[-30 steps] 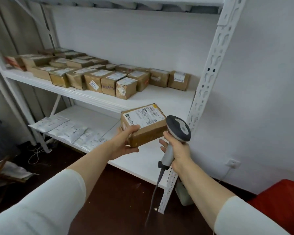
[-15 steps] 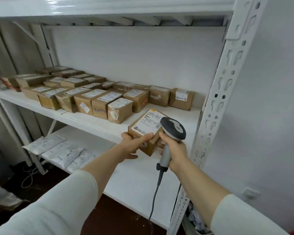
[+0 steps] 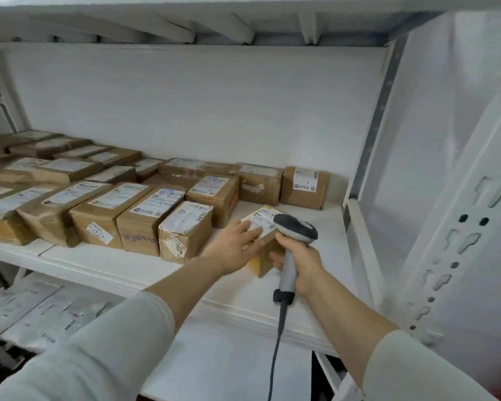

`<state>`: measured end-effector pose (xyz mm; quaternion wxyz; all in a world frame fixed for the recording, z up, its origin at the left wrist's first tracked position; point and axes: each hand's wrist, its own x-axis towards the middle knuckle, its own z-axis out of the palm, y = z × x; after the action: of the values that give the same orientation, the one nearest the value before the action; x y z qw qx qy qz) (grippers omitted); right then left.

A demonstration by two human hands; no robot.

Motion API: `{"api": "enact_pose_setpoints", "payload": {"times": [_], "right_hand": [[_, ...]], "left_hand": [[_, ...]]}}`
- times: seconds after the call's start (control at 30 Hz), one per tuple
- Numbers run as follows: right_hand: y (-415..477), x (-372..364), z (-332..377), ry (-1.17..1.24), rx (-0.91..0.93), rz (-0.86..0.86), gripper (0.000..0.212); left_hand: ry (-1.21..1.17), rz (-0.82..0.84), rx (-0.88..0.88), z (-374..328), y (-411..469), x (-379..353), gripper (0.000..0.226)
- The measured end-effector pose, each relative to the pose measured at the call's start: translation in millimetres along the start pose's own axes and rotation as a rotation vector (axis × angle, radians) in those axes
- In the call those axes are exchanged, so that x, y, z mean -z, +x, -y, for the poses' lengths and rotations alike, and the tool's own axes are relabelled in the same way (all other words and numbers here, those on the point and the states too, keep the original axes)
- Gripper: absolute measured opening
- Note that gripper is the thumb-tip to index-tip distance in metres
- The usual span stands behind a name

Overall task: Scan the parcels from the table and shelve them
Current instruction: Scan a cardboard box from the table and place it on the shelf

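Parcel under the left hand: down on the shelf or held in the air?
On the shelf, apparently: the parcel meets the board along its lower edge, label up, left hand flat on top.

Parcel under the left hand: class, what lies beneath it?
The white shelf board lies beneath the parcel. The left hand and barcode scanner cover its near edges, so contact there is unseen.

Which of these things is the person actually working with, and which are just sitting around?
In the job: parcel, under the left hand; scanner, gripped by the right hand; shelf beneath it.
Lying about: shelved boxes alongside; white mailers on the lower shelf.
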<state>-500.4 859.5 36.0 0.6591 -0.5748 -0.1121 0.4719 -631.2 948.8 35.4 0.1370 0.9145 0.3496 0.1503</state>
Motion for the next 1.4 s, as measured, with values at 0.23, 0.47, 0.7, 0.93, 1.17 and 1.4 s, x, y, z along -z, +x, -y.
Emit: {"api": "enact_pose_setpoints", "payload": {"times": [0.23,0.47,0.7,0.93,1.17,1.4], "right_hand": [[37.4,-9.2,14.4,0.068,-0.052,-0.066,0.038],[54.3,-12.1,13.8,0.051,-0.076,-0.072,0.028],[44.3,-9.8,17.7,0.048,-0.060,-0.071,0.024],[1.8,7.4,7.5,-0.010,-0.026,-0.039,0.023],[-71.7,39.2,-31.9,-0.014,-0.024,0.035,0.019],[-181.3,113.7,-94.0,-0.019,-0.061,0.085,0.016]], "left_hand": [[0.541,0.100,-0.045,11.3,66.7,2.8,0.063],[0.601,0.158,0.045,20.8,127.5,-5.6,0.068],[0.572,0.130,0.075,34.8,148.5,-10.3,0.060],[0.499,-0.011,0.049,25.5,100.9,-22.7,0.062],[0.484,-0.068,-0.050,-34.2,-6.0,-30.4,0.069],[0.306,-0.026,-0.061,-105.0,-150.0,-57.8,0.066]]}}
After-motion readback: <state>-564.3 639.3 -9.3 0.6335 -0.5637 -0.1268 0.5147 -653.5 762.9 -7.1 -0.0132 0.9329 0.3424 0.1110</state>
